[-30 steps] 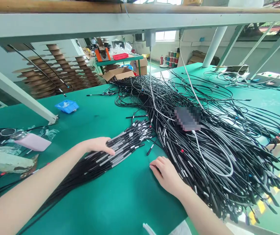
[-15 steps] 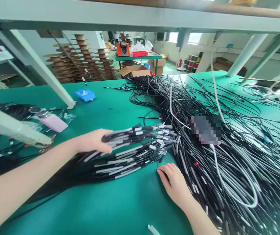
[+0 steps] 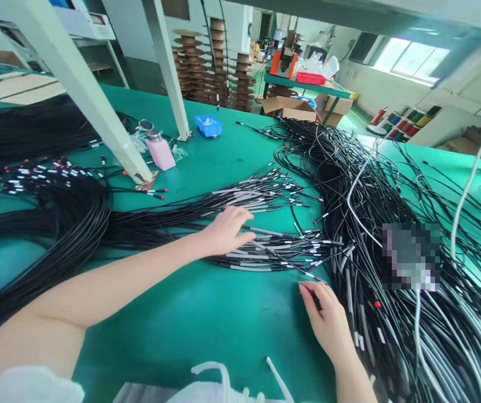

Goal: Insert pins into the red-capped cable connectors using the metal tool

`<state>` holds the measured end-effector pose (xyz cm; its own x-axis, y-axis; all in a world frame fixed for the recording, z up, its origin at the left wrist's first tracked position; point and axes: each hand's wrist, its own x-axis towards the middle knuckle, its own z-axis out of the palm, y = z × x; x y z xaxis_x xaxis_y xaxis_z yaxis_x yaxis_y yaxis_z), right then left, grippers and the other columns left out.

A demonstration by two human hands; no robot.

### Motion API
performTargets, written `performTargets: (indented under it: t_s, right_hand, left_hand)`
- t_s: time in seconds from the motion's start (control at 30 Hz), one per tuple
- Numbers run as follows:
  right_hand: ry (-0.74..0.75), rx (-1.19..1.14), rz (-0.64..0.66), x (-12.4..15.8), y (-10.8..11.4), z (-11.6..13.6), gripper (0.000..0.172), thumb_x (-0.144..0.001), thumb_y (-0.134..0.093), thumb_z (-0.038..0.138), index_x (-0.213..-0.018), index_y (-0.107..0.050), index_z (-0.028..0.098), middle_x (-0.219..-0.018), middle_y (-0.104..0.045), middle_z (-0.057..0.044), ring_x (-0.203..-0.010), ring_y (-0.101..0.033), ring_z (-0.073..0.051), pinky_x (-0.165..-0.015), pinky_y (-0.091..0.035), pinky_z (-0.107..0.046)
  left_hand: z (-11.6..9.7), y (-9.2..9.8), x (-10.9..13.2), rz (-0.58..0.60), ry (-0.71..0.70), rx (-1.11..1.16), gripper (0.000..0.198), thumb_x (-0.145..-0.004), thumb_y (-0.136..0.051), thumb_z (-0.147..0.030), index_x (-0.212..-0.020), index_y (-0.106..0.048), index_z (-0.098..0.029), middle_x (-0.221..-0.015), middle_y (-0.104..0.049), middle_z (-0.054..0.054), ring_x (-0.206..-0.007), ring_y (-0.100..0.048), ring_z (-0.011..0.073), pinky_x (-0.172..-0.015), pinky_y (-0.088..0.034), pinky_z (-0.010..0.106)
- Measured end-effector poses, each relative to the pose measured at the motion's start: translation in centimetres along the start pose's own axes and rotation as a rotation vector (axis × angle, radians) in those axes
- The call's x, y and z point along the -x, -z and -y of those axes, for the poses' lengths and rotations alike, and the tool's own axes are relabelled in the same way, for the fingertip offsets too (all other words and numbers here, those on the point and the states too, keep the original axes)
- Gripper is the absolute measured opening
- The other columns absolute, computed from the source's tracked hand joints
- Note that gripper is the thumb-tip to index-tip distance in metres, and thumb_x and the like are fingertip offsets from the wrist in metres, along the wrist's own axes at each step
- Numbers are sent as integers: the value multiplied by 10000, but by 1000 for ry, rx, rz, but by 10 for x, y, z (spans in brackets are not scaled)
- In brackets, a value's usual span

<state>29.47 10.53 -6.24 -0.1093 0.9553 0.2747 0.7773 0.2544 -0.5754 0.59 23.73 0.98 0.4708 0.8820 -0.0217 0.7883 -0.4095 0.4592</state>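
My left hand [image 3: 229,232] rests over a fanned bundle of black cables [image 3: 173,218], its thumb and fingers apart and nothing gripped. The bundle's ends, with grey ribbed sleeves and white labels [image 3: 274,249], spread to the right in two groups. Near the tip of one labelled cable, my right hand [image 3: 326,313] lies low at the table, fingers curled and thumb tip against the fingertips. Whatever may be in that pinch is hidden. Just right of it runs a large heap of black and grey cables [image 3: 374,246], with a blurred-out object [image 3: 410,256] on top.
At left lie more black cables [image 3: 38,131] and red-tipped ends. White posts [image 3: 84,95] rise from the green table [image 3: 206,313]. A pink bottle [image 3: 161,154] and a blue tray [image 3: 208,126] stand behind. A white cord [image 3: 360,204] crosses the heap.
My left hand has let go of the raised cable bunch, which now lies on the table. My right hand keeps nearly the same pose. The view has turned left.
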Motion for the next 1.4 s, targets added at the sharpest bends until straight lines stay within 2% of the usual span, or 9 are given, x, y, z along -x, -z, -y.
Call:
performTargets:
  t_s: [0.2, 0.37, 0.57, 0.73, 0.87, 1.0, 1.13, 1.27, 1.4]
  right_hand:
    - [-65, -22, 43, 1, 0, -3, 310, -1012, -465, 463, -977, -667, 231, -940, -715, -66, -917, -682, -245, -803, -559, -394]
    - [-134, -22, 28, 0, -1, -1, 365, -997, -465, 518, -949, -682, 228, -935, -719, -77, -875, -683, -236, -744, -559, -360]
    - [-174, -23, 17, -2, -3, -2, 432, -970, -472, 586, -909, -695, 221, -901, -720, -83, -818, -683, -237, -730, -564, -359]
    - [-208, -29, 15, -1, -3, -4, 452, -954, -486, 612, -922, -703, 217, -899, -725, -79, -778, -685, -227, -703, -570, -347]
    - [-229, -31, 9, -1, -4, -3, 452, -954, -491, 611, -922, -706, 214, -900, -727, -77, -772, -690, -218, -661, -567, -317]
    - [-235, -48, 11, -3, -5, -1, 434, -957, -501, 596, -923, -705, 215, -880, -724, -69, -748, -690, -206, -634, -562, -294]
    - [-237, -73, 10, -4, -5, -2, 422, -955, -512, 589, -915, -708, 218, -867, -727, -62, -742, -692, -199, -676, -573, -293]
    - [-268, -97, 5, -3, -4, -6, 416, -934, -542, 595, -919, -718, 219, -866, -733, -58, -734, -695, -192, -684, -575, -273]
    - [-305, -108, 2, -3, -5, -8, 424, -907, -568, 611, -915, -731, 220, -877, -743, -59, -741, -711, -190, -696, -582, -249]
  left_hand:
    - [-2, -28, 89, 81, -66, 4, 592, -911, -614, -400, -1451, -506, -185, -1590, -422, 173, -1480, -329, 383, -1207, -240, 572]
    - [0, -20, 107, 78, -78, 61, 448, -925, -586, -419, -1335, -629, -245, -1511, -538, 124, -1384, -458, 362, -1161, -320, 556]
    - [37, 18, 46, -57, -11, 79, 356, -943, -496, -389, -1172, -689, -199, -1258, -697, 97, -1234, -574, 267, -1095, -416, 407]
    - [67, 22, -38, -125, 195, -2, 902, -773, -702, -543, -1498, -387, -108, -1606, -325, 238, -1484, -232, 433, -1177, -234, 573]
    - [73, 10, -77, -116, 298, 11, 882, -661, -782, -561, -1349, -546, -63, -1410, -529, 294, -1349, -407, 492, -1099, -309, 601]
    - [81, 10, -90, -198, 375, 107, 493, -722, -729, -424, -1093, -690, -101, -1166, -685, 222, -1243, -536, 455, -1084, -322, 582]
    - [98, 26, -93, -234, 396, 350, 276, -755, -679, -387, -825, -722, -123, -901, -749, 159, -965, -689, 348, -897, -497, 462]
    - [116, 37, -93, -325, 360, 606, 297, -856, -586, -379, -928, -713, -120, -866, -768, 123, -796, -714, 226, -758, -555, 347]
    - [131, 34, -96, -412, 389, 702, 317, -896, -586, -425, -975, -689, -136, -857, -769, 116, -779, -722, 231, -734, -562, 343]
